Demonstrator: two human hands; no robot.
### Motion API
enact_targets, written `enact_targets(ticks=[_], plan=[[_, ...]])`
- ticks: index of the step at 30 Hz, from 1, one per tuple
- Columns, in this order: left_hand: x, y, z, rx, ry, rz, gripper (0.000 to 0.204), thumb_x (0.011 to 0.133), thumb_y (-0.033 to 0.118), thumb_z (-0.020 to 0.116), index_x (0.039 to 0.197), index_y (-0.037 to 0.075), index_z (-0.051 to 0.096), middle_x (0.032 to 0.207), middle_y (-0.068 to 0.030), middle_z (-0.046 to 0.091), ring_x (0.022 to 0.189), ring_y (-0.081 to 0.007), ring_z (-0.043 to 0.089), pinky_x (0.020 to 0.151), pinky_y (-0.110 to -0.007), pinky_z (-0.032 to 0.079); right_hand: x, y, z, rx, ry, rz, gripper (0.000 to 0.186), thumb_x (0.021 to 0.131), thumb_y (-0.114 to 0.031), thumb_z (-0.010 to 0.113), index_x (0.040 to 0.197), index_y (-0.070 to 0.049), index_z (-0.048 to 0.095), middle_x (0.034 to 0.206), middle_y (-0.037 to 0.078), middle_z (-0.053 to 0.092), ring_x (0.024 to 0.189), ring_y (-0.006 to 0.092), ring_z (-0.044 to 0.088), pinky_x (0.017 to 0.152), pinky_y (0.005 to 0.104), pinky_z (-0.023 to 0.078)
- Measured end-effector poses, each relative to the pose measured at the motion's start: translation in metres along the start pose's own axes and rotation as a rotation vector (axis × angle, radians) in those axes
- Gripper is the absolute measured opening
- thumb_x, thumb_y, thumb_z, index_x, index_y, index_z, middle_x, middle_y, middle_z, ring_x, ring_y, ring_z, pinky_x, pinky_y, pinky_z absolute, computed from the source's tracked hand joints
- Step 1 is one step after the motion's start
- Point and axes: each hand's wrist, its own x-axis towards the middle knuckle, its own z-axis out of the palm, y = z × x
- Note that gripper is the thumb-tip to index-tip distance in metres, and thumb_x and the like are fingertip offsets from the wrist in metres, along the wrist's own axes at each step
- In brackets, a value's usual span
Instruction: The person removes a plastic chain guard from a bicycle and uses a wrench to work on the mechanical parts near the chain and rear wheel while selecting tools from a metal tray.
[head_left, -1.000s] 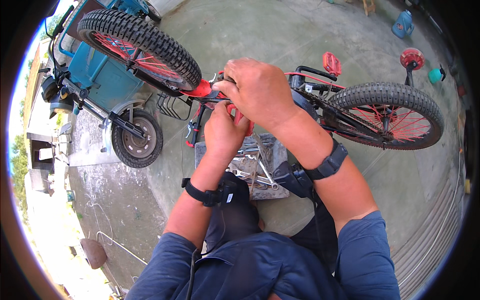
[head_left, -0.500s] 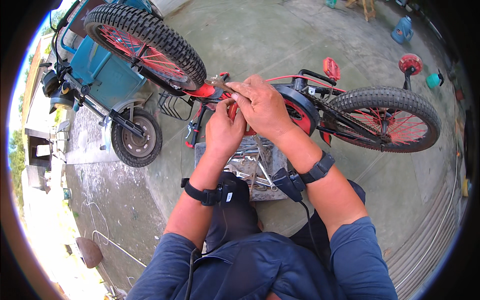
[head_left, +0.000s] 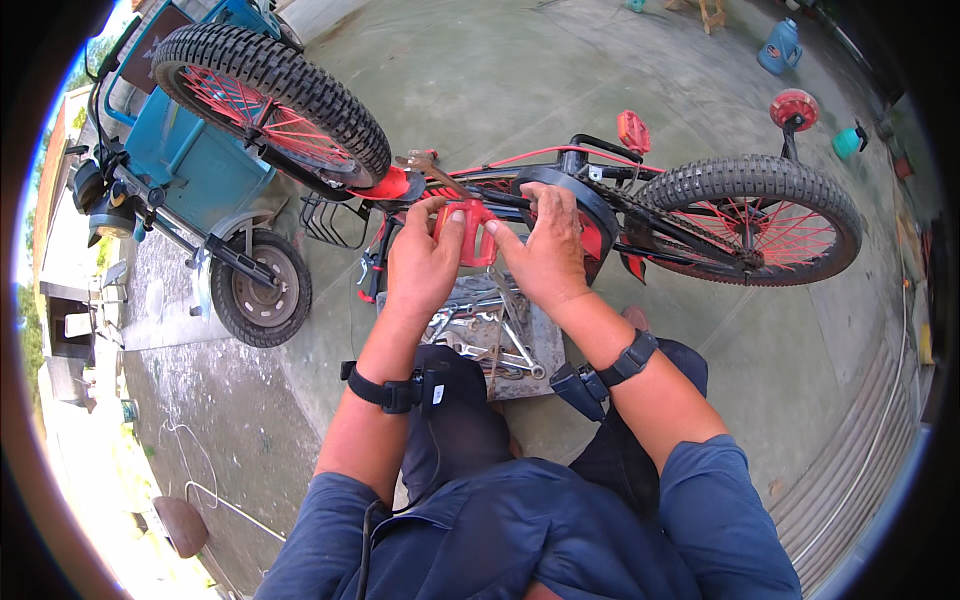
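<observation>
Left hand (head_left: 423,262) grips the red pedal (head_left: 473,228); right hand (head_left: 548,255), partly open, apparently touches it.

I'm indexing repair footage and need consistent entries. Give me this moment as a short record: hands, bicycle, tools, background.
Left hand: holding a red pedal
Right hand: thumb at the pedal's right edge
Bicycle: red and black, beyond the hands
Loose tool: metal, beyond the pedal, partly hidden
Grey tray: holds metal wrenches
Background: blue cargo vehicle left; blue jug upper right
</observation>
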Motion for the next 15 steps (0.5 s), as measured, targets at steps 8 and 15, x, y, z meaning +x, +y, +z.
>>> enact_targets(ticks=[8, 15], plan=[[-0.001, 0.016, -0.004, -0.078, -0.039, -0.033, 0.039, 0.094, 0.025, 0.062, 0.119, -0.004, 0.055, 0.094, -0.0184, 0.070, 0.083, -0.0230, 0.070, 0.073, -0.034, 0.053, -0.022, 0.015, 0.014, 1.377, -0.522, 1.010, 0.041, 0.091, -0.031, 0.069, 0.117, -0.004, 0.052, 0.105, 0.010, 0.061, 0.091, 0.0209, 0.066, 0.073, 0.0338, 0.056], [0.016, 0.077, -0.024, 0.299, 0.079, 0.158, 0.064, 0.083, 0.042, 0.075, 0.123, -0.003, 0.053, 0.093, -0.0125, 0.069, 0.076, -0.0216, 0.070, 0.067, -0.034, 0.054, -0.016, 0.014, 0.015, 1.351, -0.601, 0.791, 0.036, 0.096, -0.022, 0.063, 0.124, -0.003, 0.051, 0.103, 0.011, 0.066, 0.080, 0.0199, 0.070, 0.066, 0.0279, 0.058]])
